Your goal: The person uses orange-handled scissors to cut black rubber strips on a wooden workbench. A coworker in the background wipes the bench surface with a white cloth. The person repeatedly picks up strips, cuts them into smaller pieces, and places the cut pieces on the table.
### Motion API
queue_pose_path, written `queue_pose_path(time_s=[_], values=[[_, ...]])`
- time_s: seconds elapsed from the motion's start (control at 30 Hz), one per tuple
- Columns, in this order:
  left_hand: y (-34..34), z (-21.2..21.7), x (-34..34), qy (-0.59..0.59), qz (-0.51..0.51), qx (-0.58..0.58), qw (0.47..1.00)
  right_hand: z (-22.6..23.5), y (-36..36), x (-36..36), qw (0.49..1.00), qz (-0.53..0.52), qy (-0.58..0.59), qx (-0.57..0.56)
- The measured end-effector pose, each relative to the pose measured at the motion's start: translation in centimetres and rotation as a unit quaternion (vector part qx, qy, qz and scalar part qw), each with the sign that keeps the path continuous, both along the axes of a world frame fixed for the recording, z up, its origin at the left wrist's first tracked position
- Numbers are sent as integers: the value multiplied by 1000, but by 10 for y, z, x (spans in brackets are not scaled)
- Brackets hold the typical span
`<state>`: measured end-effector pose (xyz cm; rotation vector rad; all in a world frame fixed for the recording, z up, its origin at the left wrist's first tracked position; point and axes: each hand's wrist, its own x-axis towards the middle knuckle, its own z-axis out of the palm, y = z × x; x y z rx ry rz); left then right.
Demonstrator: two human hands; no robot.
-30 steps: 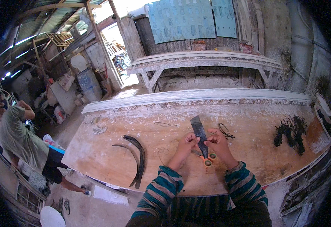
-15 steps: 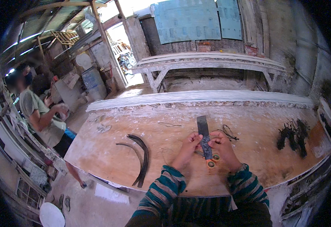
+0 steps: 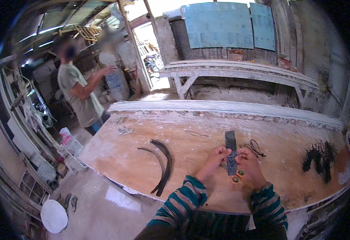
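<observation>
Both hands are pinching a flat dark strip [image 3: 230, 141], its upper part smooth and its lower part rougher and mottled. My left hand [image 3: 215, 160] grips its left edge near the middle, thumb on top. From the other side, my right hand [image 3: 248, 162] holds the right edge between thumb and fingertips. Just below the strip's lower end, the orange-rimmed finger loops of scissors [image 3: 235, 179] show on the table; their blades are mostly hidden. Beyond my right hand lies a loop of thin black cord [image 3: 256, 149].
On the wooden table [image 3: 115, 156], long curved black strips [image 3: 167, 168] lie left and a black stringy bundle [image 3: 321, 158] lies right. A thin wire loop [image 3: 196, 133] sits farther back. A person [image 3: 79, 86] stands beyond the left end; a whitish bench [image 3: 243, 72] stands behind.
The view has swung left, so the table and hands appear farther right. The person at the left has come nearer the table's far corner. Both hands keep hold of the dark strip.
</observation>
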<state>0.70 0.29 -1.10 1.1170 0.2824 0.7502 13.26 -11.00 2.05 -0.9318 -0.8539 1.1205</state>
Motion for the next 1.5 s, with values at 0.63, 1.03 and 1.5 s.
queue_pose_path(time_s=[0.63, 1.03, 1.5], values=[[-15, 20, -8, 113, -25, 124, 986, 5, -5, -3, 992, -66, -112, -7], [-11, 6, 2, 136, -39, 142, 980, 8, -13, -3, 961, -124, -244, -31], [-12, -3, 6, 83, 50, 144, 985, 7, -1, 75, 872, -412, -178, 196]])
